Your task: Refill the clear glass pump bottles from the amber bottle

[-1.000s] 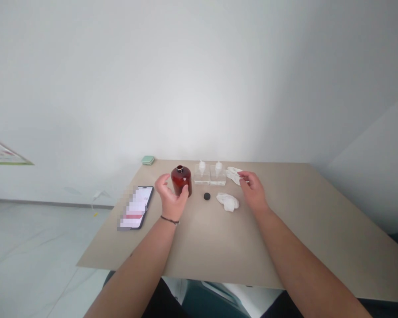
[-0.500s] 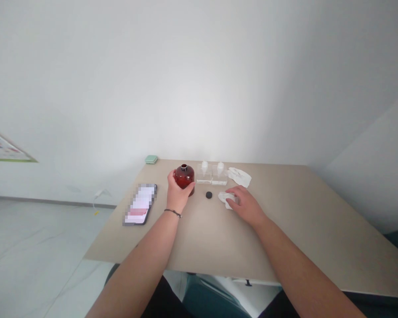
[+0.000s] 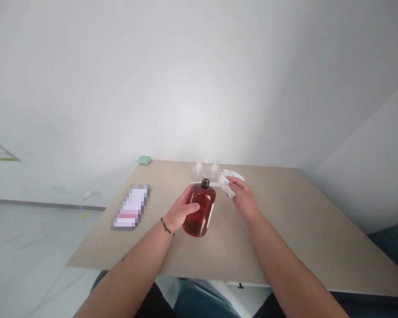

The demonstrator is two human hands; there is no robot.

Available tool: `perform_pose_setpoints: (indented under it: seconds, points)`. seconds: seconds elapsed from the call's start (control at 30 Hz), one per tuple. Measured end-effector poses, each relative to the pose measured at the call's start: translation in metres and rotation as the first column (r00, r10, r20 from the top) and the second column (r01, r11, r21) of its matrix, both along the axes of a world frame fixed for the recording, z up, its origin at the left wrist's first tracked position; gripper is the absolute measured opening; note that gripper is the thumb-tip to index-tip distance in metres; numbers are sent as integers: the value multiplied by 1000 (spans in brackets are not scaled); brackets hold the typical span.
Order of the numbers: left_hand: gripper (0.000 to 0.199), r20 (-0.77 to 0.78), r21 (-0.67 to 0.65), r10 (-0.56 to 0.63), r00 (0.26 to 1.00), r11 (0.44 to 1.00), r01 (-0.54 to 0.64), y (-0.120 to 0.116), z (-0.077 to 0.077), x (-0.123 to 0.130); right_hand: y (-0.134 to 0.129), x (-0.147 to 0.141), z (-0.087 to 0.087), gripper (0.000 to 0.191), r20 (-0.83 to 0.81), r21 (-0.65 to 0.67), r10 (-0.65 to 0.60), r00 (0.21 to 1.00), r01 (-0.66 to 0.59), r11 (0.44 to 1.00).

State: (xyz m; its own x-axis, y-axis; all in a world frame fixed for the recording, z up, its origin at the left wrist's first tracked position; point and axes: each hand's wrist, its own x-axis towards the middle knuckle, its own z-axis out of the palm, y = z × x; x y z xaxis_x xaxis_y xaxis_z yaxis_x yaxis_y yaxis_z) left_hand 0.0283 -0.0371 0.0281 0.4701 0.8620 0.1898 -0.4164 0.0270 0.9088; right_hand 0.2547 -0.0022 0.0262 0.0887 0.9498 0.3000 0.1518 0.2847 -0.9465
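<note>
My left hand [image 3: 180, 211] is wrapped round a dark red-brown bottle [image 3: 200, 216] with an uncapped black neck. The bottle is raised off the table and tilted, its neck leaning slightly right, and a white label shows on its right side. In my right hand [image 3: 243, 196] a crumpled white tissue [image 3: 226, 184] is pinched between thumb and fingers, just right of the bottle's neck. Two clear square bottles with white tops, the left bottle [image 3: 199, 170] and the right bottle [image 3: 214, 170], stand behind. The small black cap is hidden from view now.
Another white tissue [image 3: 235, 174] lies behind my right hand. A phone with a blurred screen [image 3: 132, 206] rests on the left of the beige table [image 3: 301, 229]. At the back left corner sits a small green box [image 3: 144, 160]. A pale wall [image 3: 199, 88] rises behind the table.
My left hand has lifted the bottle from the table, bringing it nearer and to the right. My right hand has closed on the tissue and raised it beside the bottle's neck.
</note>
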Motion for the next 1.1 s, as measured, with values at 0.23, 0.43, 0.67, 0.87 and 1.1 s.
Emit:
perform_pose_setpoints:
  seconds: [0.23,0.43,0.67,0.87,1.1]
  points:
    - [59,129,-209,-318,939,917,340,-9,2,7,-26,-41,31,33,-441,-153,295,848,-394,906]
    - [67,190,-330,-419,888,824,460,-11,4,10,-38,-31,24,40,-583,-208,389,714,-593,778]
    - [51,34,-187,-176,984,966,179,-7,8,14,-36,-29,22,32,-662,-135,303,686,-507,851]
    - [68,-420,270,319,850,938,-219,-6,8,12,-34,-33,14,35,-521,-88,266,811,-361,928]
    - [74,-449,810,795,408,555,-189,-9,6,23,-30,-36,3,40,-425,28,250,870,-264,964]
